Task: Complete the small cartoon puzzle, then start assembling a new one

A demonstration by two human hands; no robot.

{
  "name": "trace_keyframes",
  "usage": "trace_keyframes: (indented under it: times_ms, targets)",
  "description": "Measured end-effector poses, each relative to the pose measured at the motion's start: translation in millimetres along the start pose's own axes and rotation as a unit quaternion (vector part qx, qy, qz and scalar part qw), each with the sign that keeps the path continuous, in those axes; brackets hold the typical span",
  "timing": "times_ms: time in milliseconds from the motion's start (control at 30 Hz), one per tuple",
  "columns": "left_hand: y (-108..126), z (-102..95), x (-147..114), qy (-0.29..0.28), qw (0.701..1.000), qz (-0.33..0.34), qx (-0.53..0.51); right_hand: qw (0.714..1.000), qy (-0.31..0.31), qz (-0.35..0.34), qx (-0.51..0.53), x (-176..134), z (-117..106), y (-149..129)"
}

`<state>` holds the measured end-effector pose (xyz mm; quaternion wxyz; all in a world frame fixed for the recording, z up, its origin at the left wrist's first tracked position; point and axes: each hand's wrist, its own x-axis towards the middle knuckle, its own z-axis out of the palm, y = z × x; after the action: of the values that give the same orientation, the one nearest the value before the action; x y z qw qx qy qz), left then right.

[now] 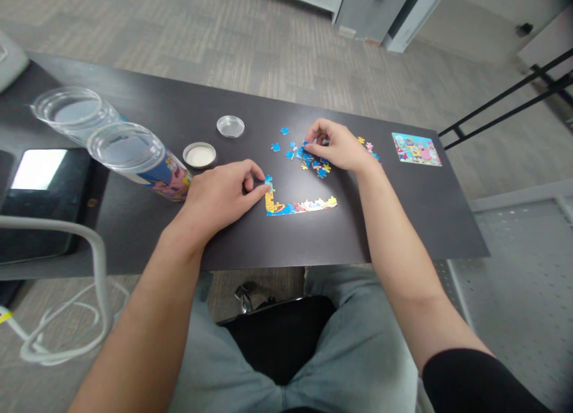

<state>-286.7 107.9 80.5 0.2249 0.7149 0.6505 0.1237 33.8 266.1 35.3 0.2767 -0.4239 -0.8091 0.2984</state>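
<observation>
On the dark table lies an L-shaped joined strip of jigsaw puzzle (298, 207), made up of a left side and a bottom row. My left hand (224, 189) rests at the upper end of its left side, thumb and index finger closed in against the edge pieces. Farther back, my right hand (335, 144) pinches a blue puzzle piece (305, 146) between thumb and fingers, over a loose pile of pieces (321, 172). Part of that pile is hidden by the right hand. Two blue pieces, one being a stray piece (285, 131), lie left of the pile.
A printed picture card (416, 149) lies at the right. Left stand two clear cylinders, the nearer a printed canister (168, 174). Behind my left hand are a clear lid (230, 126) and a white-centred lid (199, 155). A black device (45, 204) and white cable (101, 264) are far left.
</observation>
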Motion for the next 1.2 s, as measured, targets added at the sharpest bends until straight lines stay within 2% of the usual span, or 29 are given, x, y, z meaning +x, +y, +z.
trace_keyframes:
  times_ms: [200, 600, 1000, 1200]
  targets:
    - [-2.9, 1.8, 0.7, 0.009, 1.000, 0.009, 0.000, 0.997, -0.005, -0.029, 0.067, 4.7, 1.9, -2.7]
    - [-1.9, 1.5, -0.3, 0.008, 1.000, 0.011, 0.001, 0.982, -0.062, -0.010, 0.181, 1.9, 14.7, -29.4]
    - [0.2, 1.7, -1.4, 0.000, 1.000, 0.010, 0.010, 0.973, -0.116, -0.048, 0.194, -3.4, 41.3, -52.4]
    - [2.0, 1.1, -2.2, -0.001, 1.000, 0.009, 0.016, 0.978, -0.114, -0.026, 0.171, -6.6, 39.4, -58.6]
